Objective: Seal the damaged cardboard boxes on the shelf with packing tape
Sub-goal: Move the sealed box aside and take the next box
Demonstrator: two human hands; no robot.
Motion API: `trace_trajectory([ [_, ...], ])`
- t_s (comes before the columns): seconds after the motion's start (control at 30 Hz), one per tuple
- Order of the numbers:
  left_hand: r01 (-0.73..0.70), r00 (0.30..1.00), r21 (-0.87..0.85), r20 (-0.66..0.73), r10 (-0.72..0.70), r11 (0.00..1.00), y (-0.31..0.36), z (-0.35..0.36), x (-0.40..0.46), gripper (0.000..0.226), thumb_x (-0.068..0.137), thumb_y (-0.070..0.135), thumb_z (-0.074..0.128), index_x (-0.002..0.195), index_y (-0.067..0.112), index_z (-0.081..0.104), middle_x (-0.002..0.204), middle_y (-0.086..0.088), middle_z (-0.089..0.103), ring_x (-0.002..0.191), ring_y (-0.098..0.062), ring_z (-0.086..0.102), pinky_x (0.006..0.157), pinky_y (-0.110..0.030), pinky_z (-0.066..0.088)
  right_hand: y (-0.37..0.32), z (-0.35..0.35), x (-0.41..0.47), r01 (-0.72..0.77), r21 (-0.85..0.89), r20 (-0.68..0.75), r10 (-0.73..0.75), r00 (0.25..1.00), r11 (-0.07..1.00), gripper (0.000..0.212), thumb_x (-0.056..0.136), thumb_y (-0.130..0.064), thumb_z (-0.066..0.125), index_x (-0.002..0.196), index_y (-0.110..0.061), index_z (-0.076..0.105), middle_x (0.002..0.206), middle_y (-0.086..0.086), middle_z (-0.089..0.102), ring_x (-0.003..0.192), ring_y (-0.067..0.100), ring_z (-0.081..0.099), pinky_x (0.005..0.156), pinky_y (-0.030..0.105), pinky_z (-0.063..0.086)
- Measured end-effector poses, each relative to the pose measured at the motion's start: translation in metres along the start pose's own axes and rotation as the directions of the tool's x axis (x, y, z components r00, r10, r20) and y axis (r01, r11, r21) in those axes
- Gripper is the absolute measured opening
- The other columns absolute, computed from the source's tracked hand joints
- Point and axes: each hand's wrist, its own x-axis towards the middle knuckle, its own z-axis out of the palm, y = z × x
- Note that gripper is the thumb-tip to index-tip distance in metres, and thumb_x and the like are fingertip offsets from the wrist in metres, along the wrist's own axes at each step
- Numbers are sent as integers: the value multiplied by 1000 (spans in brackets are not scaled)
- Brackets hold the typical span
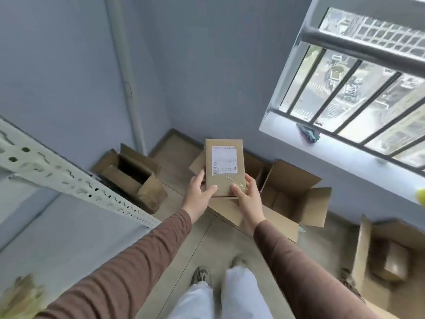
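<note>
head view, left to right, all places given relative to the small flat brown cardboard box with a white printed label [224, 166], which is held in the air at the centre above the floor. far left of it: a pale perforated metal shelf post [69, 178] running on a slant. left of it, on the floor against the grey wall: an open brown cardboard carton with raised flaps [132, 176]. at its lower left edge: the left hand [199, 194], fingers behind the side of the box, thumb pressed on its front face, clamped on it. on its lower front, beside the right thumb, a strip of clear glossy tape [235, 180] catches the light. at its lower right corner: the right hand [247, 195], thumb on the front, fingers wrapped behind, likewise gripping it. both arms wear brown long sleeves [128, 261]. below and just right of it, on the floor: a large open brown carton with spread flaps [292, 194]. below it: light trousers and two shoes [200, 275] on the tiled floor. far right and lower: another open brown carton holding a smaller box [388, 254]. above and right: a barred window [351, 72] with a dark crumpled cloth [309, 132] on its sill.
</note>
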Motion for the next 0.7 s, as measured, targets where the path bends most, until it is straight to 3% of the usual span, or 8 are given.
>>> trace_trajectory([
  [0.07,34,999,-7,6,-34,999,0,14,20,71,97,23,67,159,32,33,124,16,40,96,31,39,95,-17,31,2,-8,23,-25,5,3,25,1000,1000,46,100,-14,64,141,-26,49,130,-5,68,117,10,66,100,25,53],
  [0.13,61,998,-6,11,-61,998,-1,28,45,72,97,23,67,159,34,32,125,17,41,94,31,39,95,-16,32,6,-18,53,-58,4,11,58,998,998,45,100,-13,63,142,-24,49,128,-5,69,117,10,66,96,22,52],
  [0.27,111,994,-19,-7,-111,994,-8,56,93,72,97,23,68,159,34,32,126,21,49,98,28,46,80,0,35,16,-32,110,-141,16,32,140,990,990,43,101,-14,63,141,-22,50,127,-1,70,115,13,67,99,27,51],
  [0.37,188,981,-121,-27,-192,975,-19,80,131,67,95,22,72,151,26,36,139,8,55,117,3,55,93,-13,40,31,-40,153,-217,67,14,217,976,974,40,101,-12,62,137,-22,50,126,2,70,111,15,68,96,28,52],
  [0.47,266,961,-164,-30,-275,950,-40,103,165,51,91,26,76,133,23,47,136,0,57,114,-3,57,92,-16,43,54,-42,188,-297,123,-36,304,952,947,39,102,-10,60,139,-19,48,127,5,69,115,22,67,106,41,51],
  [0.6,382,923,-187,32,-383,905,-87,135,215,51,93,34,73,138,23,51,136,0,58,125,-17,55,111,-39,43,101,-37,241,-384,142,-112,400,910,912,38,102,-7,59,136,-19,47,126,7,67,115,25,66,109,45,49],
  [0.7,457,889,-231,90,-449,859,-119,154,243,57,95,38,70,147,29,47,140,3,57,127,-18,54,112,-41,42,133,-30,271,-436,149,-180,458,870,888,40,102,-7,59,138,-16,45,127,9,65,114,24,64,107,42,49],
])
